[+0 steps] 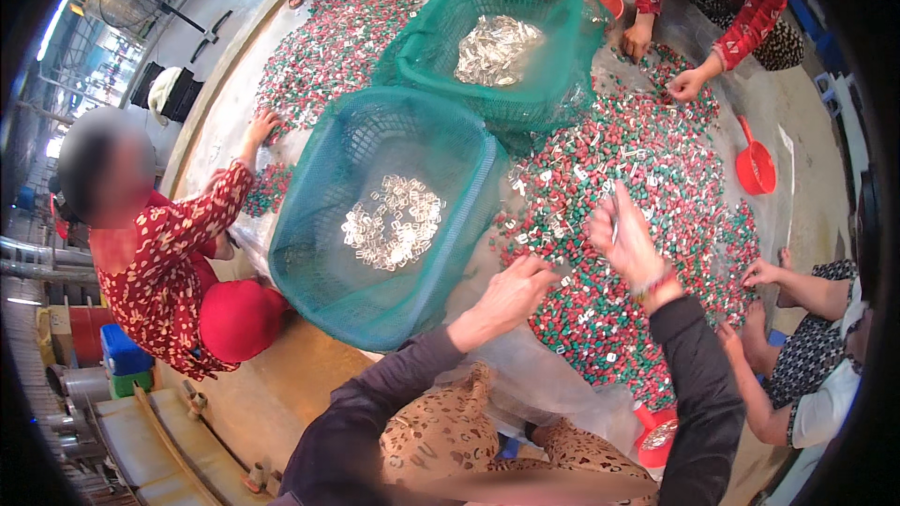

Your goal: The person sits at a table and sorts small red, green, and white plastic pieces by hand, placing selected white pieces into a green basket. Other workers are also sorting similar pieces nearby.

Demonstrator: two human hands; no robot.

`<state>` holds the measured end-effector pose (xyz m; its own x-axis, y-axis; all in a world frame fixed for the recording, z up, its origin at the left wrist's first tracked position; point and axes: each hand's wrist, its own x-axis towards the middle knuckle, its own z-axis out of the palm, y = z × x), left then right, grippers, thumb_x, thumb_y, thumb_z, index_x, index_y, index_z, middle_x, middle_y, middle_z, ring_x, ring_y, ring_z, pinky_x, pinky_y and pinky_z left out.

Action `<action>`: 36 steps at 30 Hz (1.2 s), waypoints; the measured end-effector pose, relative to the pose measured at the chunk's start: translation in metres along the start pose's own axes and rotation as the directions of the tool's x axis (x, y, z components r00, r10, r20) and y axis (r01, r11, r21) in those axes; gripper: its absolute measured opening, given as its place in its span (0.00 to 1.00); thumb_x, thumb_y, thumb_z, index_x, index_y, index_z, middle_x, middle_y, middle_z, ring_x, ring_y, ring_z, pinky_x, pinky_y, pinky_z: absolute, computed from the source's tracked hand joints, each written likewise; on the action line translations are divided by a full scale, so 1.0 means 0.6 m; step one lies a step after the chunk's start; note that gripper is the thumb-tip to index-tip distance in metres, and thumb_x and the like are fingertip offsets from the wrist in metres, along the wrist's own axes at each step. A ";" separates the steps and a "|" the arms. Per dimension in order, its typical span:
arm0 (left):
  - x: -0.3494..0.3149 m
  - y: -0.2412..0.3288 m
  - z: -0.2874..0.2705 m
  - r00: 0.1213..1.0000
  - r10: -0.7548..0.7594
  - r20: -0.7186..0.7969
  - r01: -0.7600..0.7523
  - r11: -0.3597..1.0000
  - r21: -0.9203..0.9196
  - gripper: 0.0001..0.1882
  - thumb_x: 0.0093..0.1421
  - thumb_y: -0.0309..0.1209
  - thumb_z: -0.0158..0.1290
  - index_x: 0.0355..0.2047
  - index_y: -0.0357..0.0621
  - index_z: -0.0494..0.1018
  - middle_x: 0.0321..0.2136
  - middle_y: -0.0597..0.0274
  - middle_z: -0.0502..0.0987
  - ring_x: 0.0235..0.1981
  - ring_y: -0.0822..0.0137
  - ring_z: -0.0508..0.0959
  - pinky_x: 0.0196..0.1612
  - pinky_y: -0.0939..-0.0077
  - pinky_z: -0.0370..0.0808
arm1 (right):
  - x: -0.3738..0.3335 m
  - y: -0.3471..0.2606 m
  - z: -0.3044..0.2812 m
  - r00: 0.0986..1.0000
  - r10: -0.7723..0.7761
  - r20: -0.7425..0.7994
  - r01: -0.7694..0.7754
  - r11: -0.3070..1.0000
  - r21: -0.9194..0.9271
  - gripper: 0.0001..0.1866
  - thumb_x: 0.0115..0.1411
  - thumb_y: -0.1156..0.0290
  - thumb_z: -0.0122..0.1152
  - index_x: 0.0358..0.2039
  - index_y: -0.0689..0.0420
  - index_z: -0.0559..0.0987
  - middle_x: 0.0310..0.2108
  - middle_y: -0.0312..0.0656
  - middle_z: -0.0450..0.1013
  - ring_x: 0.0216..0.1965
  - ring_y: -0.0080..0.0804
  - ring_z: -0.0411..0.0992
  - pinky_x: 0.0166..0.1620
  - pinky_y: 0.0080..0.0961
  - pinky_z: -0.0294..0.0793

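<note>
A wide pile of small red, green and white pieces (pixel 647 155) lies in front of me, with silvery metal bits mixed in. Over its near left edge is my left hand (pixel 511 298), its fingers curled together; whatever they pinch is too small to make out. My right hand (pixel 630 239) is raised above the middle of the pile, fingers pointing up and drawn together, perhaps around a small shiny bit. Left of my hands stands a green-blue basket (pixel 323 295) covered in netting, with silvery ring-like buckles (pixel 403 225) on its bottom.
Behind it, a second netted green basket (pixel 412 70) holds long silvery pieces (pixel 497 49). Red scoops lie at the right (pixel 755 167) and by my right forearm (pixel 656 440). Co-workers sit around the pile: left (pixel 173 244), far right (pixel 712 0), right (pixel 816 356) and far side.
</note>
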<state>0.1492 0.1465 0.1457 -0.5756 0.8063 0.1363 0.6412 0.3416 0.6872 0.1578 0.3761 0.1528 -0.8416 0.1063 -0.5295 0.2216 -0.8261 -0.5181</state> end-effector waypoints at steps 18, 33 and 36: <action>-0.026 -0.081 0.030 0.989 -0.083 0.124 0.086 0.996 -0.023 0.23 0.52 0.24 0.53 0.51 0.41 0.68 0.42 0.51 0.73 0.45 0.49 0.72 0.46 0.59 0.73 | 0.100 -0.255 0.275 0.879 -0.378 0.290 0.443 0.873 -0.204 0.38 0.66 0.57 0.48 0.66 0.58 0.40 0.63 0.64 0.46 0.62 0.59 0.53 0.60 0.52 0.64; 0.150 -0.207 0.190 0.980 -0.083 0.182 -0.031 0.837 0.547 0.38 0.49 0.23 0.54 0.60 0.27 0.52 0.54 0.31 0.60 0.49 0.37 0.69 0.47 0.51 0.73 | -0.059 0.097 -0.206 0.884 -0.412 -0.222 -0.309 -0.157 -0.938 0.51 0.48 0.74 0.65 0.68 0.49 0.44 0.43 0.67 0.68 0.51 0.60 0.65 0.51 0.44 0.70; 0.144 -0.202 0.209 0.968 -0.164 0.188 0.129 0.974 0.186 0.41 0.47 0.23 0.59 0.62 0.38 0.53 0.51 0.35 0.64 0.48 0.40 0.71 0.50 0.54 0.71 | -0.057 0.164 -0.224 0.855 -0.519 -0.008 -0.168 -0.263 -0.950 0.47 0.49 0.70 0.67 0.66 0.53 0.49 0.52 0.66 0.60 0.53 0.64 0.62 0.53 0.49 0.67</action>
<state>0.0854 0.2351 -0.0153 -0.5671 0.8155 -0.1155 0.6444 0.5266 0.5544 0.2746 0.3654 0.0294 -0.8307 0.5236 -0.1892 0.5511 0.7253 -0.4126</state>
